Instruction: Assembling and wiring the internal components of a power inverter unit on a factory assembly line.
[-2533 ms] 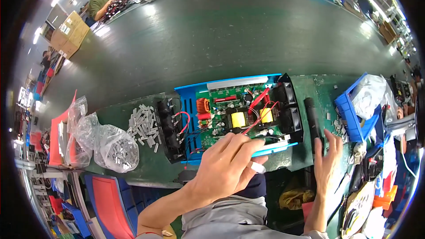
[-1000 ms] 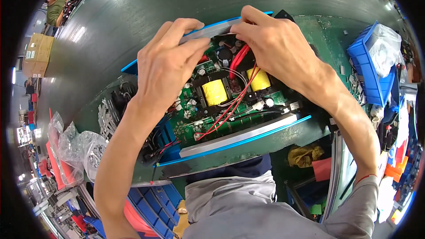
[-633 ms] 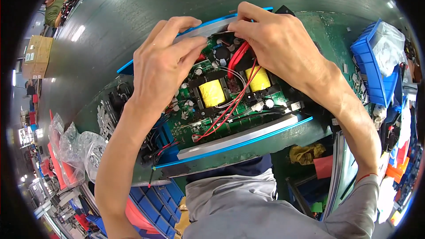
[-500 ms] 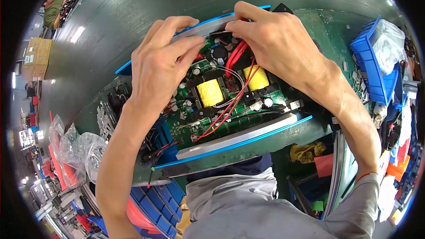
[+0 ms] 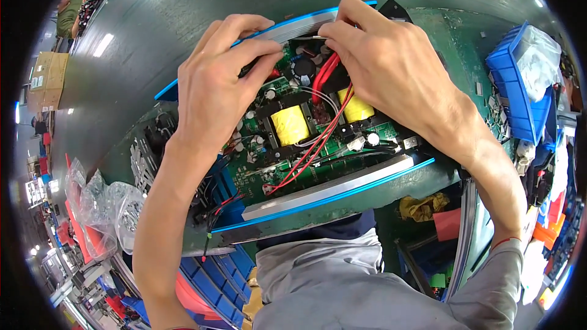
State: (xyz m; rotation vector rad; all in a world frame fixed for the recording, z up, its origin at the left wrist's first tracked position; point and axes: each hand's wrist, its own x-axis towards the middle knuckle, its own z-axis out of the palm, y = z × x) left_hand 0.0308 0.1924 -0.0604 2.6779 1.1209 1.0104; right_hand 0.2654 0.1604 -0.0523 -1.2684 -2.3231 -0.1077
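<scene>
An open electronic unit lies before me, its green circuit board (image 5: 244, 178) set between two blue-edged silver aluminium side panels. On the board are two yellow-wrapped transformers, the left transformer (image 5: 290, 126) fully visible, and red wires (image 5: 324, 77). My left hand (image 5: 214, 76) is at the far panel (image 5: 299, 28), thumb and index finger closed together on its inner side; what they hold is hidden. My right hand (image 5: 391, 55) pinches a thin metal strip (image 5: 316, 38) along the same panel, above a black capacitor (image 5: 302, 68).
A blue bin (image 5: 516, 95) with clear plastic bags stands on the right. Loose metal pieces (image 5: 143, 165) and clear bags (image 5: 116, 201) lie on the left. A cardboard box (image 5: 49, 80) and another person (image 5: 68, 17) are farther off, upper left.
A thin light strip now shows at my right fingertips. Both hands have shifted slightly toward the far side, and the unit has moved very little.
</scene>
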